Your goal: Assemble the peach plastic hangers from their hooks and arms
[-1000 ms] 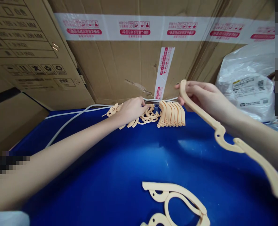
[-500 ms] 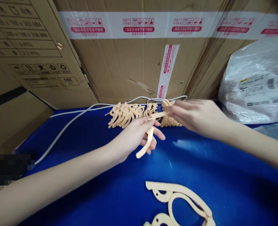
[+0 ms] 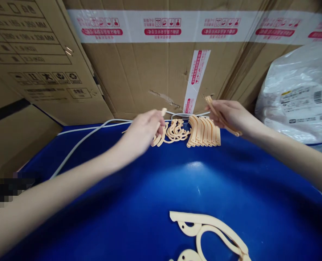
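Both hands have parted since half a second ago, when they met near the middle. From the head view, I can read "350 MM" and "2.3(KG)" on the brown cardboard box, and see red Chinese print on the white packing tape. Forearm stretched forward, back uppermost, the left hand grips a pale beige plastic piece; the right hand, raised, pinches a slim beige curved bar near the fanned beige row. Nearer, a looped beige frame lies on the blue counter.
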Demonstrator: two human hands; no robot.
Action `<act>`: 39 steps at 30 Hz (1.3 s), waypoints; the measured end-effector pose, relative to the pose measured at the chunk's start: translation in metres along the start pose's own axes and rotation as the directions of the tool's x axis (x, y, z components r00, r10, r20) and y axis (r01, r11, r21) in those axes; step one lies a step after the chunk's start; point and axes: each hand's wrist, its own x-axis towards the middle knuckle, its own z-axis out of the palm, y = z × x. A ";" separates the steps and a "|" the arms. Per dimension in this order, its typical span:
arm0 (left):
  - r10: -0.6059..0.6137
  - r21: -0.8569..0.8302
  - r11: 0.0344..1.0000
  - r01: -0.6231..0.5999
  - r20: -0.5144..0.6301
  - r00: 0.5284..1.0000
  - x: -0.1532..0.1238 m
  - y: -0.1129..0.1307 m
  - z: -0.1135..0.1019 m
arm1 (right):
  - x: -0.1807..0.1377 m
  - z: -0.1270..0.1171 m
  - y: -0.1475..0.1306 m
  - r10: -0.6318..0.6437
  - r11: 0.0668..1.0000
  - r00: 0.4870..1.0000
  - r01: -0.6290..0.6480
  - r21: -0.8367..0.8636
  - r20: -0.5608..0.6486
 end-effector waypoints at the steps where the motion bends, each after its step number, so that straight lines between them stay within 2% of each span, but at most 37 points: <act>1: -0.071 0.138 0.988 0.072 -0.012 0.997 0.010 -0.005 -0.013 | 0.004 -0.008 0.004 -0.020 0.998 0.998 0.016 -0.061 -0.063; 2: -0.111 0.265 0.958 0.114 -0.029 0.993 0.019 -0.012 -0.025 | 0.005 -0.015 0.008 -0.066 0.984 0.991 0.044 -0.174 -0.120; 4: -0.140 0.299 0.944 0.137 -0.012 0.990 0.035 -0.027 -0.046 | 0.003 -0.025 0.014 -0.206 0.888 0.967 0.121 -0.443 -0.148; 6: -0.182 0.317 0.932 0.178 -0.015 0.983 0.046 -0.045 -0.060 | -0.004 -0.028 0.017 -0.370 0.699 0.926 0.223 -0.680 -0.076; 8: -0.240 0.361 0.905 0.226 -0.008 0.971 0.052 -0.063 -0.065 | -0.012 -0.027 0.021 -0.495 0.477 0.865 0.350 -0.806 0.083; 10: -0.209 0.444 0.875 0.193 -0.015 0.978 0.053 -0.074 -0.064 | -0.018 -0.025 0.026 -0.567 0.223 0.773 0.476 -0.851 0.284; 12: -0.070 0.549 0.832 0.084 -0.047 0.996 0.047 -0.074 -0.056 | -0.022 -0.023 0.032 -0.586 0.014 0.668 0.574 -0.819 0.458; 14: 0.089 0.608 0.792 -0.056 -0.024 0.996 0.032 -0.060 -0.044 | -0.024 -0.021 0.036 -0.586 -0.113 0.584 0.627 -0.771 0.561; 16: 0.136 0.522 0.831 -0.192 0.144 0.980 0.009 -0.037 -0.028 | -0.026 -0.019 0.038 -0.582 -0.148 0.548 0.655 -0.741 0.601; 17: 0.139 0.428 0.861 -0.273 0.319 0.938 -0.005 -0.024 -0.020 | -0.027 -0.018 0.038 -0.575 -0.138 0.551 0.664 -0.735 0.605; 19: 0.115 0.271 0.894 -0.355 0.628 0.770 -0.033 -0.002 -0.005 | -0.030 -0.017 0.037 -0.563 -0.077 0.580 0.673 -0.735 0.589; 20: 0.118 0.249 0.879 -0.407 0.713 0.691 -0.045 0.006 0.001 | -0.031 -0.016 0.035 -0.552 -0.034 0.602 0.675 -0.737 0.577; 22: 0.129 0.236 0.843 -0.483 0.783 0.609 -0.063 0.015 0.011 | -0.033 -0.015 0.033 -0.530 0.044 0.639 0.677 -0.735 0.557; 24: 0.139 0.221 0.832 -0.508 0.805 0.578 -0.070 0.017 0.017 | -0.033 -0.016 0.033 -0.509 0.091 0.658 0.682 -0.726 0.555; 27: 0.143 0.179 0.851 -0.494 0.826 0.546 -0.070 0.013 0.021 | -0.032 -0.017 0.038 -0.472 0.137 0.682 0.683 -0.718 0.559; 29: 0.148 0.164 0.856 -0.490 0.831 0.536 -0.069 0.012 0.021 | -0.032 -0.018 0.040 -0.452 0.197 0.715 0.663 -0.722 0.533; 33: 0.192 0.191 0.808 -0.557 0.810 0.555 -0.069 0.008 0.025 | -0.045 -0.009 0.027 -0.462 0.406 0.775 0.617 -0.675 0.430; 35: 0.213 0.221 0.781 -0.584 0.785 0.581 -0.064 0.003 0.027 | -0.059 0.003 0.012 -0.413 0.572 0.812 0.584 -0.576 0.413; 37: 0.202 0.266 0.788 -0.555 0.741 0.641 -0.055 0.000 0.027 | -0.076 0.017 -0.003 -0.265 0.766 0.830 0.490 -0.416 0.490; 39: 0.161 0.294 0.824 -0.484 0.697 0.699 -0.047 0.000 0.025 | -0.091 0.029 -0.014 -0.123 0.887 0.788 0.360 -0.290 0.603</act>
